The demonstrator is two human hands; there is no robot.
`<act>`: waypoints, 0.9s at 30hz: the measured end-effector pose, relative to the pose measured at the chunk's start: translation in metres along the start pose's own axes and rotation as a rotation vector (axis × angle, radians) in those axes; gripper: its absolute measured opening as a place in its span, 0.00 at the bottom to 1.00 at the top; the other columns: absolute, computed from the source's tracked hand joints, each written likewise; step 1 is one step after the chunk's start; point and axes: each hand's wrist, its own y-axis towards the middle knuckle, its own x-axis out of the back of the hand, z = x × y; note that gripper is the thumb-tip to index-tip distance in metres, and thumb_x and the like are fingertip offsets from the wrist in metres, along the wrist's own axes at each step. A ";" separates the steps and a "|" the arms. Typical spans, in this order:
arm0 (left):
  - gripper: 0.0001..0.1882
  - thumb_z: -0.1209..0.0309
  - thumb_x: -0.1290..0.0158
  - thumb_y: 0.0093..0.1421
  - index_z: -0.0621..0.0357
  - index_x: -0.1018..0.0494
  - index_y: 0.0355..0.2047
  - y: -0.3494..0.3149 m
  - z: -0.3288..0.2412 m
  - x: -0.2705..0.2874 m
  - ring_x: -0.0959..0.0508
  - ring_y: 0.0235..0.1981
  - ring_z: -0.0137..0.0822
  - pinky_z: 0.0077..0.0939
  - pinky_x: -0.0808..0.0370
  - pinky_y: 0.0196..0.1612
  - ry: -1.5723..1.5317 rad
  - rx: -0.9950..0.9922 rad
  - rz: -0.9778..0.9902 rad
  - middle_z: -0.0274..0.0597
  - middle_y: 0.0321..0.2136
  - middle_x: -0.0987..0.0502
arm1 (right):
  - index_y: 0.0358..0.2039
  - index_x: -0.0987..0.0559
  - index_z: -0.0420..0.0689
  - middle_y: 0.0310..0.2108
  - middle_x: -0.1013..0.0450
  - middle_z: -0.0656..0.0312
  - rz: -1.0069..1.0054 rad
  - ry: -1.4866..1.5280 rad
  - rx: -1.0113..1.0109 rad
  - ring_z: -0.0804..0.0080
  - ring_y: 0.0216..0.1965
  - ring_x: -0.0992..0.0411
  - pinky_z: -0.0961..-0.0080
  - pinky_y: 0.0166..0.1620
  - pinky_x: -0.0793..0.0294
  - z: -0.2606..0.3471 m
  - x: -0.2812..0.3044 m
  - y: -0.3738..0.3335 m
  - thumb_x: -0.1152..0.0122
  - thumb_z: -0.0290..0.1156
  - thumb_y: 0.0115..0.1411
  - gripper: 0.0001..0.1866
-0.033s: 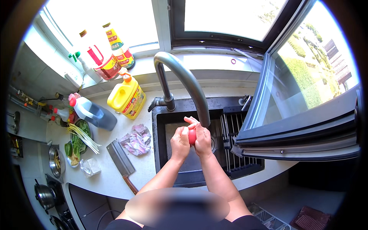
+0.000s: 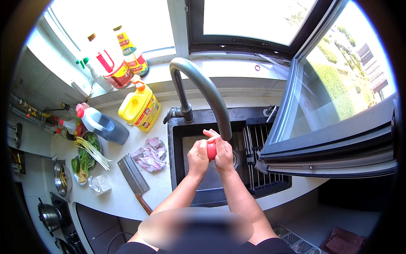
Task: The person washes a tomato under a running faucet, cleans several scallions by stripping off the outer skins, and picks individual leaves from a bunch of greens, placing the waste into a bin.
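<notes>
Both of my hands are together over the sink (image 2: 179,165), under the end of the grey faucet (image 2: 207,84). Between them is a smooth, round, red-pink tomato (image 2: 211,152), mostly covered by fingers. My left hand (image 2: 198,157) is closed around its left side. My right hand (image 2: 224,156) closes on it from the right, thumb near the top. Some fingertips stick out just beyond the tomato, close to the spout. No stream of water can be made out.
Left of the sink lie a crumpled cloth (image 2: 151,154) and a cleaver (image 2: 133,175). Beyond them stand a yellow jug (image 2: 141,108), a dark-filled bottle (image 2: 108,127) and green vegetables (image 2: 86,158). A black rack (image 2: 258,156) spans the sink's right side. An open window sash (image 2: 330,148) juts over the counter.
</notes>
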 end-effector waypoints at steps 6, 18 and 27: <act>0.18 0.64 0.59 0.65 0.64 0.23 0.32 0.007 -0.010 0.003 0.26 0.27 0.26 0.21 0.29 0.33 -0.057 -0.102 0.025 0.40 0.25 0.23 | 0.47 0.33 0.38 0.51 0.37 0.54 0.040 0.046 -0.029 0.67 0.53 0.39 0.72 0.58 0.45 -0.002 0.003 -0.013 0.56 0.45 0.62 0.22; 0.13 0.71 0.55 0.63 0.66 0.29 0.43 -0.015 -0.020 0.002 0.27 0.41 0.29 0.22 0.32 0.48 -0.047 -0.267 0.105 0.44 0.40 0.25 | 0.37 0.26 0.37 0.36 0.28 0.58 -0.385 0.173 -0.169 0.74 0.35 0.30 0.78 0.43 0.31 0.001 -0.002 -0.007 0.59 0.37 0.63 0.17; 0.18 0.63 0.55 0.62 0.61 0.39 0.47 -0.013 -0.018 -0.004 0.30 0.42 0.31 0.25 0.32 0.47 -0.315 -0.049 0.154 0.44 0.42 0.32 | 0.50 0.31 0.36 0.48 0.33 0.56 -0.085 -0.183 -0.031 0.73 0.46 0.34 0.76 0.52 0.37 0.016 -0.011 -0.017 0.59 0.38 0.63 0.21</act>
